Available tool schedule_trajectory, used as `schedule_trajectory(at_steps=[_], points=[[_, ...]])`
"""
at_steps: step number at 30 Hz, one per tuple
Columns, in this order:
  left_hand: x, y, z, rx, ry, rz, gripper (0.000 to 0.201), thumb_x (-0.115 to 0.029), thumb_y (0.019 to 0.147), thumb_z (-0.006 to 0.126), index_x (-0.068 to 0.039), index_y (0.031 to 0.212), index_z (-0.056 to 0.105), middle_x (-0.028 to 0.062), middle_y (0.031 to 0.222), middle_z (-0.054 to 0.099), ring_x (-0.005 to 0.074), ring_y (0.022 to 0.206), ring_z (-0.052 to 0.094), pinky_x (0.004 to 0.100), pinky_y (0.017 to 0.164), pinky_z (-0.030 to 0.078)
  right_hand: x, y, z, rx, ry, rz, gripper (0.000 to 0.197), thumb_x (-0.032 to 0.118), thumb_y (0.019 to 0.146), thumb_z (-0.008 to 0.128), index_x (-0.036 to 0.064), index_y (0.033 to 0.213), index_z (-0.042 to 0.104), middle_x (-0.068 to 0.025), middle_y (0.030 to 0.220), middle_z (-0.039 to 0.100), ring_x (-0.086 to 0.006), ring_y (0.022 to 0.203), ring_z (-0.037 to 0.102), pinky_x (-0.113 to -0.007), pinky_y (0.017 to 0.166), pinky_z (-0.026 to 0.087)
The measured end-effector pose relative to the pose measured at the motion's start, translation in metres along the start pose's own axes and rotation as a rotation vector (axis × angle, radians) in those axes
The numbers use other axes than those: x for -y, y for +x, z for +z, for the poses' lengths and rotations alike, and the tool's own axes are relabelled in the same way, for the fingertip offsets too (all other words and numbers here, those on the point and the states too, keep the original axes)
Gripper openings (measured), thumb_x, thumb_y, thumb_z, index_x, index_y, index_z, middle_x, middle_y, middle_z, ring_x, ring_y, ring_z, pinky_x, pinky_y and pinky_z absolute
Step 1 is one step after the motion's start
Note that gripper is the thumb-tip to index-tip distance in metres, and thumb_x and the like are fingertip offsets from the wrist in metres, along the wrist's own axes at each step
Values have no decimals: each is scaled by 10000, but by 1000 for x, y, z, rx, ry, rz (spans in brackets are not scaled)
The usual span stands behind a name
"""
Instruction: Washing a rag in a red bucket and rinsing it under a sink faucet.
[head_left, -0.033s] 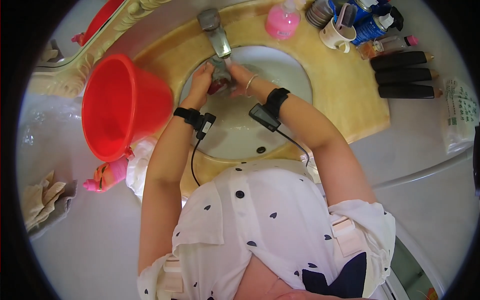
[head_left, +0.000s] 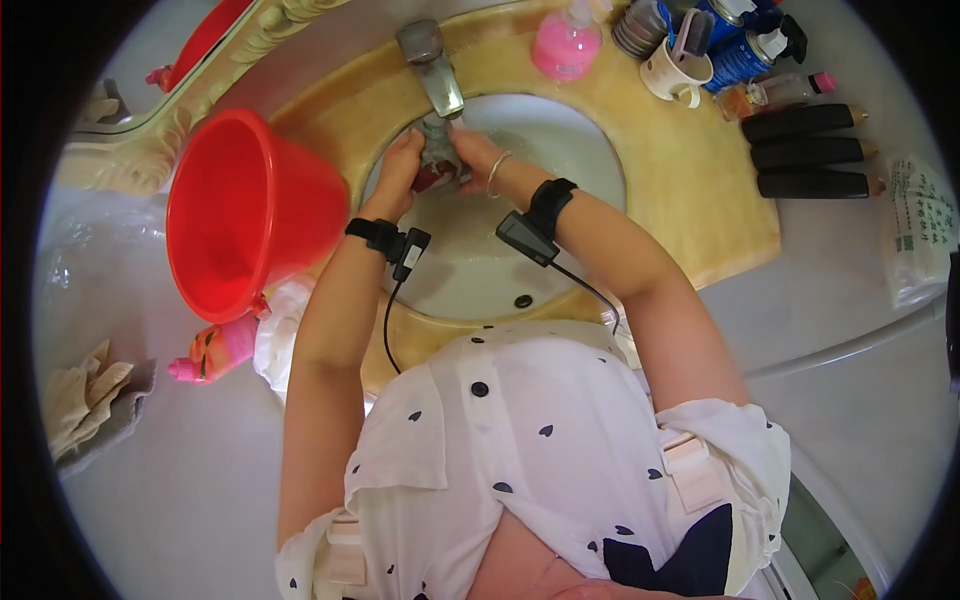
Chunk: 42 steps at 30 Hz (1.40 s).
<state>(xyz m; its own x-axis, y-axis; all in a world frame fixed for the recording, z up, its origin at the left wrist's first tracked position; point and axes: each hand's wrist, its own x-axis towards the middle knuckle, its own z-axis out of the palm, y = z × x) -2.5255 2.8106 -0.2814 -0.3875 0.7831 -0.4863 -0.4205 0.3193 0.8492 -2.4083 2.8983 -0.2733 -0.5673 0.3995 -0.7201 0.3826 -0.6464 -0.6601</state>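
1. While water seems to run from the metal faucet [head_left: 432,62], the left hand [head_left: 400,165] and the right hand [head_left: 472,152] meet directly under its spout, over the white sink basin [head_left: 560,140].
2. Between them sits a small wet item [head_left: 437,165], grey with a dark red part; what exactly it is, I cannot tell. It hangs just below the faucet, above the basin's back half.
3. Each grip is closed on that item: the left fingers wrap its near-left side, the right fingers pinch its right side.
4. By my reading, the step in hand is rinsing or scrubbing the item under the stream.
5. A further move would likely call for turning the item so its other faces meet the water, with both grips kept firm because it looks slippery.
6. Left of the faucet, a red bucket [head_left: 250,210] stands tilted on the yellow desk [head_left: 690,190], its rim near the left forearm.
7. Right of the faucet stand a pink soap dispenser [head_left: 566,45] and a cream mug [head_left: 678,72]; farther right lie three dark tubes [head_left: 805,152].
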Motion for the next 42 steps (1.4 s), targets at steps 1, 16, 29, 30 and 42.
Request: schedule_trajectory(at_steps=[1,16,29,30,42], points=[[0,-3,-3,-5,0,6,326,-312,917,411,-47,1075,516,65,949,586,151,835,551,298,743,454,6,-7,8,56,-123,23,744,616,783,407,48,1260,350,-190,1245,398,-361,1033,493,-510,808,435],[-30,-59,50,49,216,137,306,-111,757,536,-28,1052,546,19,920,574,114,839,509,265,750,402,74,-118,-35,-290,-718,-831,442,400,796,582,-15,646,581,-103,498,484,-178,471,453,-334,478,366],[-67,-97,23,83,532,483,217,-187,737,677,-17,837,586,44,736,594,125,693,556,291,616,448,50,-91,-34,-369,-986,-598,235,223,772,578,-8,730,585,-163,661,590,-267,642,568,-355,632,446],[-73,-100,17,190,671,279,210,-208,755,666,-20,820,597,55,725,605,135,687,576,303,608,454,35,-82,-30,-366,-985,-602,235,223,772,578,-8,730,585,-163,661,590,-267,642,568,-355,632,446],[-130,-151,-4,44,615,404,284,-298,841,564,-16,865,588,24,671,588,92,640,549,259,556,434,13,-61,30,-31,-1120,-701,255,56,679,581,-8,926,590,-116,750,619,-189,665,594,-297,594,466]])
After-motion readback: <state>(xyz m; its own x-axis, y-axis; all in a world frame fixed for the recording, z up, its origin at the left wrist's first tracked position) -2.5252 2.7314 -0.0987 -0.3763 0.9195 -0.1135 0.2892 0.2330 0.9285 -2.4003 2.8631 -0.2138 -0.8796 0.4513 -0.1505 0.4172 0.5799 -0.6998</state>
